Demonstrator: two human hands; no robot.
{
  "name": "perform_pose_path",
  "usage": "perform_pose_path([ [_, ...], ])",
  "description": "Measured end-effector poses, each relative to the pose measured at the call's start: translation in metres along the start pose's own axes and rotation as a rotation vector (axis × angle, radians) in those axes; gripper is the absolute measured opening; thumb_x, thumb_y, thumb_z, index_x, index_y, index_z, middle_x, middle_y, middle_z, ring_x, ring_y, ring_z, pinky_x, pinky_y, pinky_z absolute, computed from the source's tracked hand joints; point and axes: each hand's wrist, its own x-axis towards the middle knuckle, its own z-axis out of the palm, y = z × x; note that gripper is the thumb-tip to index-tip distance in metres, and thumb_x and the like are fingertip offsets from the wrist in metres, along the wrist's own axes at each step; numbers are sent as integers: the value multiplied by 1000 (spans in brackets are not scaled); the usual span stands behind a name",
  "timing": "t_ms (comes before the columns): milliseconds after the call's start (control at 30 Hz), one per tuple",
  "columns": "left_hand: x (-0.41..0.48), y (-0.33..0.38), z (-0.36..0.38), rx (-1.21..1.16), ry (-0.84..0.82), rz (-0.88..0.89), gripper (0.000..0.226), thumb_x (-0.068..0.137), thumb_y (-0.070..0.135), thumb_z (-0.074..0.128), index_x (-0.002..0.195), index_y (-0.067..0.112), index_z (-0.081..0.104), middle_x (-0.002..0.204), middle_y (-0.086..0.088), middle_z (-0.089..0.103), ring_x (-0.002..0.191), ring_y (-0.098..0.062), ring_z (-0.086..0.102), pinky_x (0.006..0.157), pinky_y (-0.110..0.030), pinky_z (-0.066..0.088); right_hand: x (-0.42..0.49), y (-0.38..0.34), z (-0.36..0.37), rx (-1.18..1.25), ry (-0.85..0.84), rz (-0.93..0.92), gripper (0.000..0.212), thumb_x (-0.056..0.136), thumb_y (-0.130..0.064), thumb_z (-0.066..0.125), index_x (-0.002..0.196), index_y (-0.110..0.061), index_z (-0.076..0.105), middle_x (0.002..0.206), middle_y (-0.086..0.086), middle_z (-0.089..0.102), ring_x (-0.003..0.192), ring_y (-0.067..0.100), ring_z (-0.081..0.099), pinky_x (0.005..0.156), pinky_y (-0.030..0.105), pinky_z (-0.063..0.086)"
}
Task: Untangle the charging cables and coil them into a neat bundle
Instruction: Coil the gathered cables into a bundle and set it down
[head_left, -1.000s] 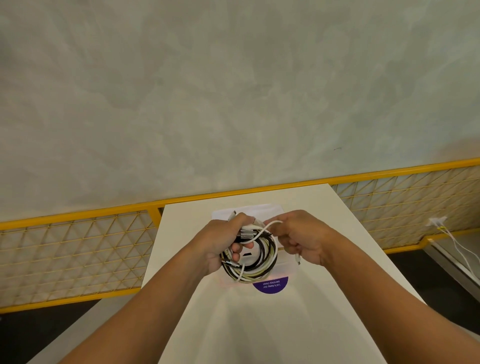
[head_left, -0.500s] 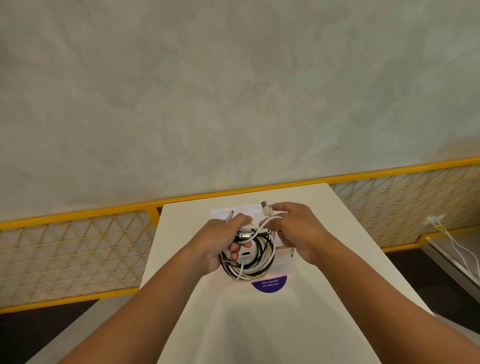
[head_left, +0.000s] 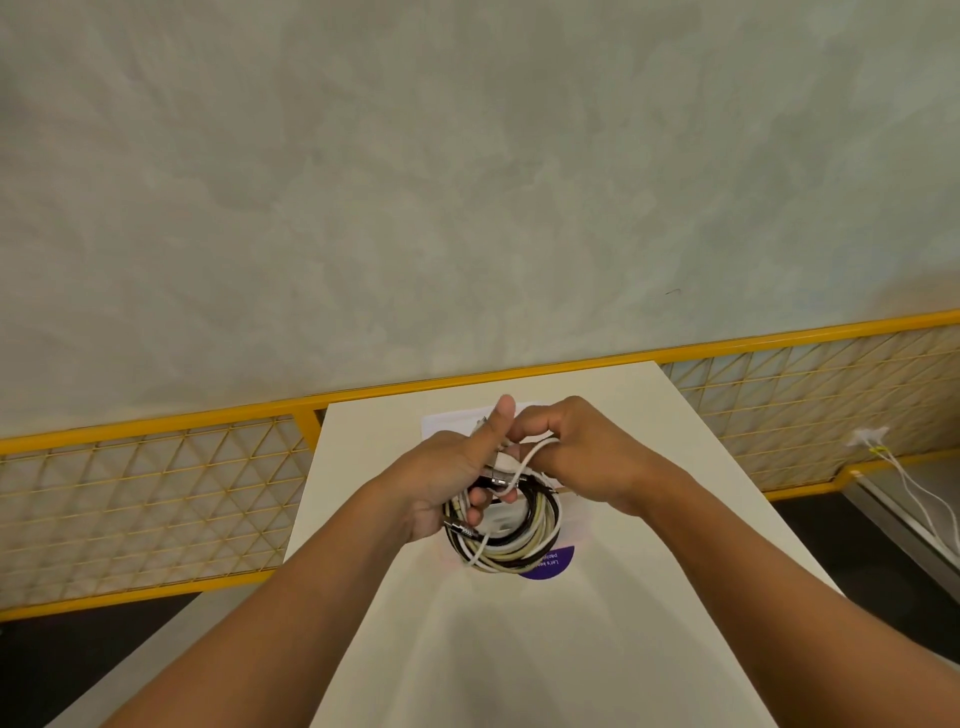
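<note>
A coil of charging cables (head_left: 514, 540), with black, cream and white strands wound together, is being gripped by the left hand (head_left: 447, 480); its fingers are curled through the ring and its thumb is being held upright; the coil is hanging just below that hand, over a white table (head_left: 519, 654), and whether it is touching the top cannot be told; a loose white cable (head_left: 532, 457) is being pinched in the curled fingers of the right hand (head_left: 584, 457), just beside the left thumb, and is being looped across the coil's top; a silver plug (head_left: 460, 528) is sticking out under the left fingers; a purple round sticker (head_left: 557, 567) is being partly covered beneath the coil. The step in hand is judged to be the binding of the bundle with a free tail; the untangling appears done. Next, the tail is likely to need passing through the ring and drawing snug, with the left grip held firm so that no turns are spilled.
</note>
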Motion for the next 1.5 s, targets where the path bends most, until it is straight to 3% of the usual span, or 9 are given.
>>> perform_pose_path([
  [167, 1, 0, 4, -12, 105, 2, 55, 93, 65, 51, 82, 14, 72, 67, -12, 70, 46, -14, 37, 45, -22, 36, -3, -2, -2, 50, -26, -4, 24, 94, -3, 65, 104, -19, 80, 104, -6, 77, 91, 10, 70, 81, 25, 54],
  [400, -1, 4, 2, -100, 82, 46, 44, 96, 51, 57, 92, 9, 72, 68, -12, 67, 42, -12, 36, 44, -25, 34, -3, 0, -12, 261, 72, 45, 27, 84, 11, 65, 97, -9, 78, 89, 9, 75, 52, 7, 48, 49, 18, 35],
  [567, -2, 8, -1, -158, 82, 54, 40, 94, 43, 62, 96, 4, 70, 64, -12, 66, 39, -12, 32, 38, -22, 33, -4, 2, -23, 309, 84, 64, 17, 83, 8, 69, 85, -8, 74, 90, 28, 67, 53, 12, 41, 49, 24, 32],
  [767, -1, 5, 0, -187, 110, 79, 38, 95, 39, 61, 97, 1, 67, 62, -12, 64, 37, -12, 32, 37, -23, 32, -6, 4, -31, 325, 14, 181, 15, 85, 6, 68, 95, -3, 73, 62, 3, 58, 48, 11, 35, 47, 23, 28],
  [1067, -3, 2, -6, -273, -65, 106, 42, 95, 38, 56, 67, 10, 71, 60, -12, 49, 36, -12, 26, 36, -21, 30, -6, 6, -36, 475, 23, 160, 29, 85, 13, 59, 96, -6, 78, 89, 20, 59, 45, 8, 29, 45, 19, 23],
  [1167, 0, 1, -5, -358, -165, 147, 38, 96, 35, 52, 75, 11, 73, 64, -9, 56, 35, -9, 30, 35, -19, 32, 0, 5, -31, 560, -10, 215, 30, 83, 9, 54, 96, -4, 78, 75, 16, 53, 42, 9, 25, 43, 21, 22],
  [1300, 2, 1, -3, -399, -176, 207, 45, 97, 35, 50, 116, 1, 69, 65, -6, 54, 36, -9, 32, 37, -21, 33, 5, 6, -21, 733, -24, 269, 38, 81, 1, 46, 108, 5, 72, 55, 5, 56, 38, 8, 24, 38, 20, 22],
  [1433, -1, 6, 1, -402, -105, 250, 35, 99, 34, 47, 92, 20, 79, 63, -5, 55, 38, -9, 29, 39, -22, 30, 6, 9, -15, 906, -34, 277, 46, 80, -2, 46, 119, 1, 71, 68, 8, 57, 36, 6, 24, 34, 19, 17],
  [1500, -1, 6, 1, -445, -114, 246, 34, 98, 34, 47, 98, 20, 78, 67, -8, 55, 37, -8, 29, 37, -21, 30, 6, 8, -14, 955, -46, 263, 44, 81, -1, 45, 115, 1, 73, 64, 5, 56, 35, 6, 23, 38, 21, 9],
])
